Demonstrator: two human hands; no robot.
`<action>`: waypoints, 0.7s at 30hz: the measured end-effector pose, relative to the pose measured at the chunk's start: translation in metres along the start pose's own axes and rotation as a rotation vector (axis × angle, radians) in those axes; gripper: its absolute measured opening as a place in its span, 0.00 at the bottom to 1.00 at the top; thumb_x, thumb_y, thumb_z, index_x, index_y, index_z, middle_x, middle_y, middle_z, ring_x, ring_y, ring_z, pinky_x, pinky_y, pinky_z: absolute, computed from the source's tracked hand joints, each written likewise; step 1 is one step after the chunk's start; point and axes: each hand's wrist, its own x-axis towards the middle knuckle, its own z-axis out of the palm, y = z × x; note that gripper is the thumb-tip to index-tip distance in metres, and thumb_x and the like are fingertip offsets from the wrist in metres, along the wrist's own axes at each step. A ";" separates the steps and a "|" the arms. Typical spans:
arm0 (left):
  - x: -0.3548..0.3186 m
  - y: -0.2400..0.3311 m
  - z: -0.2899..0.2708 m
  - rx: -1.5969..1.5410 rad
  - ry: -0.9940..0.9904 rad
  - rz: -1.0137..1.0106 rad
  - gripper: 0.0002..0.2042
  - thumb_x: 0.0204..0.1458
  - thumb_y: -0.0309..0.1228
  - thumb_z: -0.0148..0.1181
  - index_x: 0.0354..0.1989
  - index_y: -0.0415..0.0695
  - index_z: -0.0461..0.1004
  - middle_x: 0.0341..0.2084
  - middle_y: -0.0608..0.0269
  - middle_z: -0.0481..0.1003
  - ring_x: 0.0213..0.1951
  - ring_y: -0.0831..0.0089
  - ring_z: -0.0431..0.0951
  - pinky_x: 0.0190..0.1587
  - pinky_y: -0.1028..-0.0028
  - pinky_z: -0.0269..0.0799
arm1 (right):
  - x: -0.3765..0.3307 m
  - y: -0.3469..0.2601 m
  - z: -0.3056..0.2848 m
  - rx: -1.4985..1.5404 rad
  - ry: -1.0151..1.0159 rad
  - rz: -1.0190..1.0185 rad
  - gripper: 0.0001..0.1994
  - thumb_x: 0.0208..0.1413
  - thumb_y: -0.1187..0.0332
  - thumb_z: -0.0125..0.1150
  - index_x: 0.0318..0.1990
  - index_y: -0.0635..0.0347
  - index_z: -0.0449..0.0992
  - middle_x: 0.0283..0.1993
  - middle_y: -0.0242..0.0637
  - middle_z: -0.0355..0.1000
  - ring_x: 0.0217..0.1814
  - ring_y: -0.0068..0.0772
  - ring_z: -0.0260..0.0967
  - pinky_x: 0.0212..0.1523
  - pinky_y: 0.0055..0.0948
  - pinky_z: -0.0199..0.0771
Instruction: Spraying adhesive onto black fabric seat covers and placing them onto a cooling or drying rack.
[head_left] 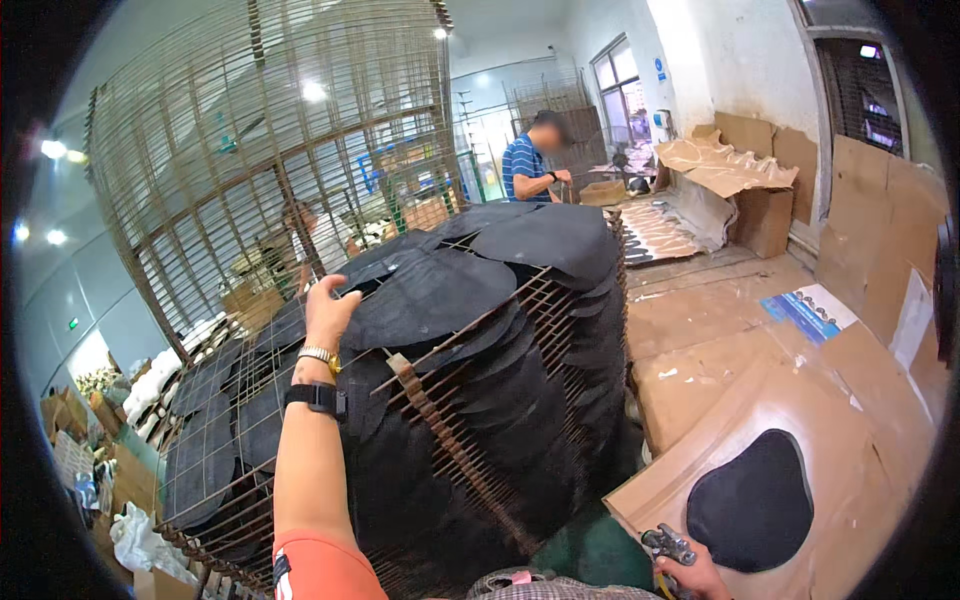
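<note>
My left hand (pixel 328 308) reaches forward over the stack, fingers curled at the lower bar of a raised wire mesh rack (pixel 283 180). Beneath that hand, flat black rounded sheets (pixel 430 295) lie on more wire racks, stacked in several layers. Low at the right, my right hand (pixel 698 577) is closed around a metal spray gun (pixel 668 545), partly cut off by the lower edge. Beside the gun, a single black rounded sheet (pixel 750 500) rests on brown cardboard (pixel 640 490).
A rusty coiled strip (pixel 435 420) runs down the stack's near side. Cardboard covers the bench at right, with a blue-and-white printed sheet (pixel 808 312) on it. Behind the stack, a person in a blue striped shirt (pixel 524 168) stands. An open cardboard box (pixel 762 215) sits by the wall.
</note>
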 end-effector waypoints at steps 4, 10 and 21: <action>-0.019 0.046 0.011 0.083 -0.425 0.280 0.21 0.35 0.33 0.67 0.41 0.41 0.77 0.44 0.50 0.74 0.49 0.56 0.72 0.54 0.66 0.66 | -0.008 0.008 -0.016 -0.068 0.071 0.024 0.20 0.49 0.75 0.62 0.52 0.67 0.68 0.35 0.37 0.74 0.32 0.26 0.73 0.37 0.27 0.75; -0.033 0.061 0.046 0.337 -0.660 0.285 0.20 0.37 0.35 0.67 0.44 0.50 0.78 0.44 0.51 0.75 0.50 0.54 0.72 0.53 0.64 0.68 | -0.016 0.027 -0.021 0.010 0.070 -0.147 0.15 0.51 0.74 0.61 0.46 0.70 0.69 0.33 0.38 0.74 0.32 0.25 0.73 0.36 0.27 0.75; -0.031 0.070 0.051 0.002 -0.578 0.290 0.19 0.42 0.36 0.63 0.43 0.41 0.77 0.44 0.53 0.74 0.50 0.60 0.72 0.55 0.66 0.64 | -0.033 0.046 -0.043 0.104 -0.073 0.295 0.26 0.57 0.81 0.50 0.64 0.65 0.55 0.57 0.36 0.66 0.47 0.22 0.66 0.46 0.21 0.68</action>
